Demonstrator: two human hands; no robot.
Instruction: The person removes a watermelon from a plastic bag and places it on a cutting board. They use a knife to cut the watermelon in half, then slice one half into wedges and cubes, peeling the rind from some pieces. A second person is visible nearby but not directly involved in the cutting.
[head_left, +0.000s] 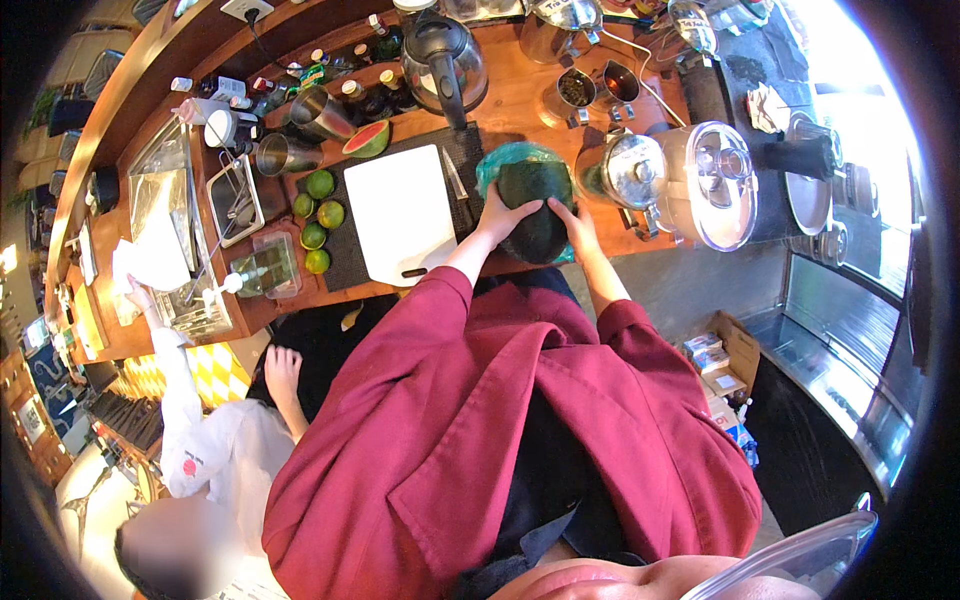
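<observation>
Both of my hands are around a dark green watermelon at the counter's front edge. My left hand grips its left side and my right hand its right, thumbs on top. A thin green plastic bag shows behind and below the melon. Left of it lies a knife on a dark mat, beside a white cutting board. A red-fleshed watermelon wedge rests behind the board. Several green limes sit along the board's left side.
A glass kettle stands behind the board. Metal pitchers and a lidded steel pot are to the right, near a large clear-lidded container. At left, a person in white reaches over the counter. Cardboard boxes stand low at right.
</observation>
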